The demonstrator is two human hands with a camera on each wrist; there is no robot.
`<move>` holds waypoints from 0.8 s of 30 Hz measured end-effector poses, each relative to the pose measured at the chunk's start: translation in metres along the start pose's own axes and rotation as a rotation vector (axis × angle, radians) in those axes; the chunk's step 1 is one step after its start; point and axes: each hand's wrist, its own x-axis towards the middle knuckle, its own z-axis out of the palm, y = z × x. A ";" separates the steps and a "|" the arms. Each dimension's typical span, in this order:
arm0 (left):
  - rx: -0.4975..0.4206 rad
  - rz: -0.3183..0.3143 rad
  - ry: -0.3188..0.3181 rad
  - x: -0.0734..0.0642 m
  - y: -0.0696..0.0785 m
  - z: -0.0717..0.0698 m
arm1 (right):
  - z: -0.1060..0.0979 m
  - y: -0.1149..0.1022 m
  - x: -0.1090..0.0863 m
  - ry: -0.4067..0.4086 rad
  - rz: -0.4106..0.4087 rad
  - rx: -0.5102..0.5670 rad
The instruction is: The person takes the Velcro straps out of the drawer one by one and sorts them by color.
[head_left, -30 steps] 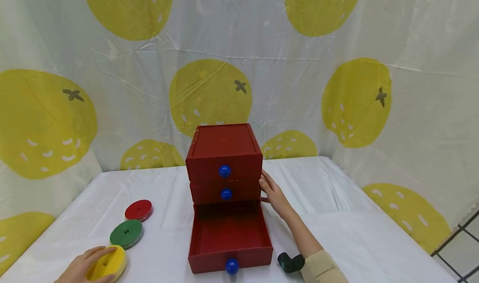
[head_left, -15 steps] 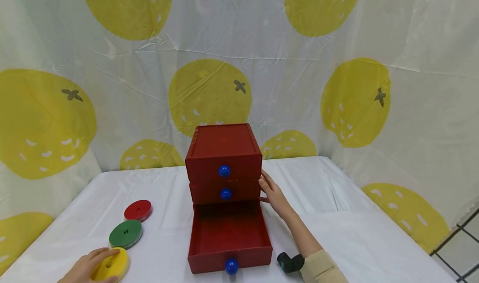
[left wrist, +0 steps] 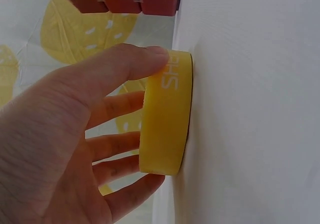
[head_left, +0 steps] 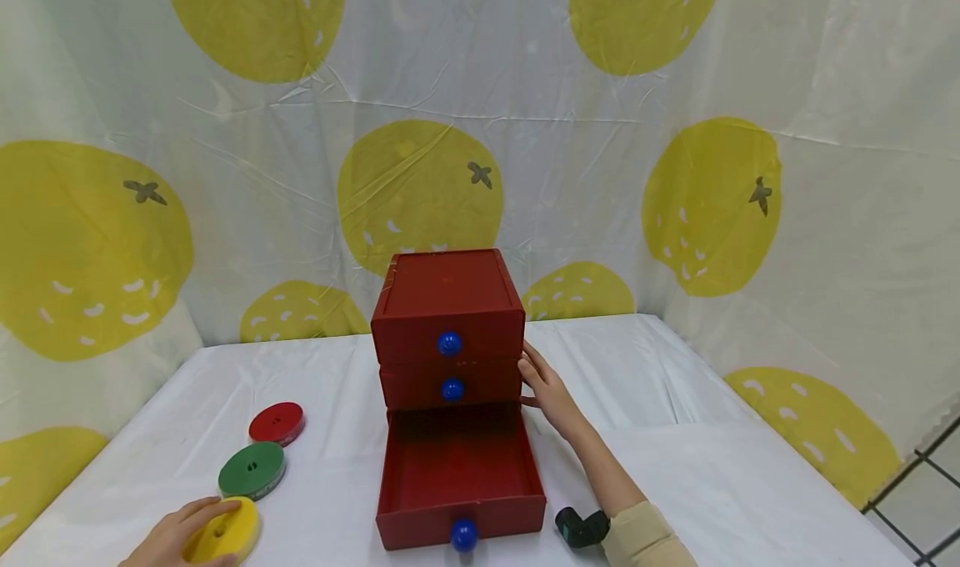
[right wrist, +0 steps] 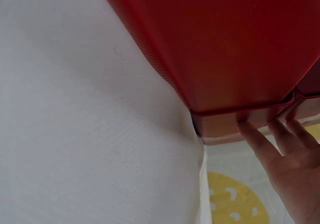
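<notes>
My left hand (head_left: 168,538) grips a thick yellow disc (head_left: 225,534) at the lower left of the head view. The left wrist view shows its thumb on one edge of the disc, beside white lettering, and its fingers spread along the other side. The disc's rim is right at the white cloth. With fingers extended, my right hand (head_left: 553,396) touches the right side of a red drawer cabinet (head_left: 450,283). That cabinet's bottom drawer (head_left: 461,523) is pulled out and holds nothing; the two drawers above are closed. Each has a blue knob.
Behind the yellow disc lie a green disc (head_left: 252,469) and a red disc (head_left: 277,423), in a slanting row. A black elbow-shaped piece (head_left: 582,527) sits beside the right sleeve (head_left: 648,536). A lemon-patterned curtain (head_left: 570,192) hangs around the white cloth-covered table (head_left: 720,484).
My left hand and the yellow disc have shifted slightly to the right, mostly in the first half second. The right hand and the cabinet stay in place.
</notes>
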 end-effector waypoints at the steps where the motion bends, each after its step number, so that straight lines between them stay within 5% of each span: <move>1: 0.003 0.004 0.000 0.000 0.001 0.000 | 0.000 0.000 0.000 -0.001 -0.001 -0.001; 24: 0.025 -0.035 0.024 0.002 0.000 0.005 | 0.000 0.001 0.000 0.010 0.006 0.000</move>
